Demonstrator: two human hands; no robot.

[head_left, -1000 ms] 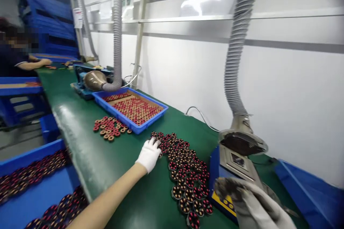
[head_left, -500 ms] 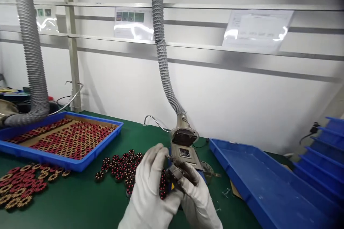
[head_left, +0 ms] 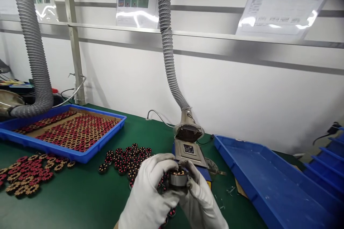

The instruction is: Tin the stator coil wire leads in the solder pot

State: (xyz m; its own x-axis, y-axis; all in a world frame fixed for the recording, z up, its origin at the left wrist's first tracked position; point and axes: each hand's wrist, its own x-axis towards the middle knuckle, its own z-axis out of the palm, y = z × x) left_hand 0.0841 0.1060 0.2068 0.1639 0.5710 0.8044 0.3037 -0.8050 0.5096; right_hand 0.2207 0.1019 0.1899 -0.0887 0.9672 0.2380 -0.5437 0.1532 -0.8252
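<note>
Both hands wear white gloves with dark, dirty fingertips. Between them is a round metal part [head_left: 178, 179] with a silvery rim and copper-coloured bits on top. My left hand [head_left: 153, 189] grips it from the left, and my right hand [head_left: 197, 189] grips it from the right. Behind and left of the hands lies a pile of black round parts with pink and copper-coloured marks [head_left: 129, 159]. Just beyond the hands stands a metal plate device [head_left: 192, 154] with a dark square window, under a round hood [head_left: 189, 130].
A blue tray [head_left: 86, 155] at the left holds rows of red and tan rings. More loose rings [head_left: 27, 177] lie before it. An empty blue tray [head_left: 268, 182] slants along the right, beside stacked blue trays [head_left: 328, 164]. A grey flexible duct [head_left: 168, 43] hangs to the hood.
The round part has been turned so its silvery side faces me and its top shows. The hands remain around it, with shifted fingers. The camera view has tilted down slightly.
</note>
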